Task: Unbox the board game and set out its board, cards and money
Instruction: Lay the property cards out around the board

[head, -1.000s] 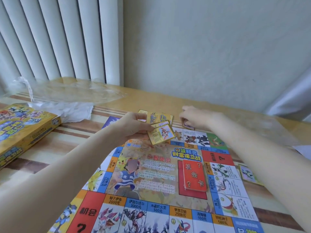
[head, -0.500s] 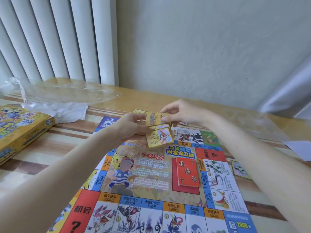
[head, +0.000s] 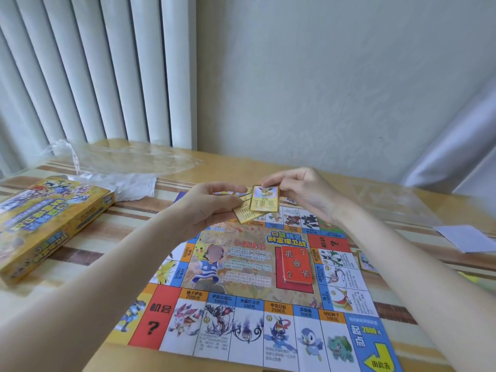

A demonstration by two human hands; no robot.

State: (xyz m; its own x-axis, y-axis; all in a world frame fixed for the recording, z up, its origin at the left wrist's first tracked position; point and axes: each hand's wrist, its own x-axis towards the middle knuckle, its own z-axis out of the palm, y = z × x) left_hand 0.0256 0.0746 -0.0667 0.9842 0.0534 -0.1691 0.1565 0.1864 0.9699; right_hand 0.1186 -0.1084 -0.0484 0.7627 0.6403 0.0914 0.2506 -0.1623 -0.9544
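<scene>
The colourful game board lies unfolded on the table, with a red card stack on its centre. My left hand holds a small stack of yellow cards above the board's far edge. My right hand pinches the top yellow card of that stack by its far end. More yellow cards lie on the table behind the hands, mostly hidden. One yellow card lies at the board's right edge.
The yellow game box sits at the left. Clear plastic wrap and white paper lie at the back left. A white sheet and another clear plastic sheet lie on the right. A wall stands close behind.
My right hand came back from the table behind the board to the stack and now pinches a new top card. Both hands lifted slightly.
</scene>
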